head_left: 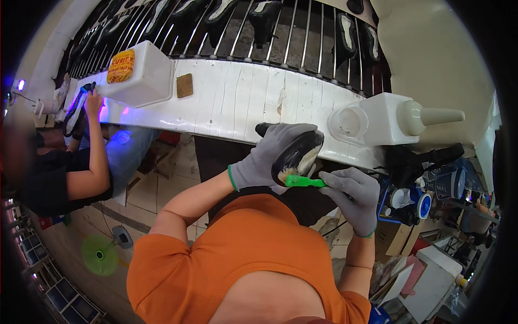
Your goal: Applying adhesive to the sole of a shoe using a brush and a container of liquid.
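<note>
Both my hands wear grey gloves. My left hand [267,156] grips a black shoe sole [298,155] from above, its pale inner side turned toward me. My right hand [353,197] holds a green-handled brush [302,181], its bristles touching the lower end of the sole. Both hands hover just in front of the white bench edge [237,97].
A white container with a nozzle [396,119] stands on the bench at right, another white tub with a yellow label [135,70] at left. A small brown pad [184,85] lies between. Black soles sit on a wire rack [259,21] behind. A person [86,162] works at left.
</note>
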Motion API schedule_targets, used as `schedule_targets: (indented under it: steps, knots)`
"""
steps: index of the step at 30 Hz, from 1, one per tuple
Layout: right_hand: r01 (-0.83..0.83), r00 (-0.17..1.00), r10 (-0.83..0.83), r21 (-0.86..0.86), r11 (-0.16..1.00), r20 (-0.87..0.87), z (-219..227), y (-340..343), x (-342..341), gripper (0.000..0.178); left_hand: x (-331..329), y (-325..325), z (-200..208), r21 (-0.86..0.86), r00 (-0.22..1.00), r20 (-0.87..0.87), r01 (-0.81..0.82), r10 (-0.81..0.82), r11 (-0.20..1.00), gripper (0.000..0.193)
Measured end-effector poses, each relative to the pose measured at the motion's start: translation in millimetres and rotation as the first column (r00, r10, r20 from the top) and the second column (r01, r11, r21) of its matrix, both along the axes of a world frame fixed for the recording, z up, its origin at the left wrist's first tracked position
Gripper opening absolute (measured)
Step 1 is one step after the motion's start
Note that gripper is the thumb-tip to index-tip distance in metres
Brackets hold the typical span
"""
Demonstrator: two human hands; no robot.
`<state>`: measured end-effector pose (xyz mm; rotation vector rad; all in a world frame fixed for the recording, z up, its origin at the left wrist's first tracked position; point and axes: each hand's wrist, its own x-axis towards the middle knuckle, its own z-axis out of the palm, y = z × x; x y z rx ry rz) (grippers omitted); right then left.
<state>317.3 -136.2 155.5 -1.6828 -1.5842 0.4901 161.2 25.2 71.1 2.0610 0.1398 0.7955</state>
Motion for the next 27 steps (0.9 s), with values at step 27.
schedule_targets:
  steps: [27]
  knots:
    - [0.079, 0.989, -0.082, 0.025, 0.997, 0.12, 28, 34, 46, 0.023, 54, 92, 1, -0.425, 0.572, -0.445, 0.542, -0.689, 0.725, 0.066]
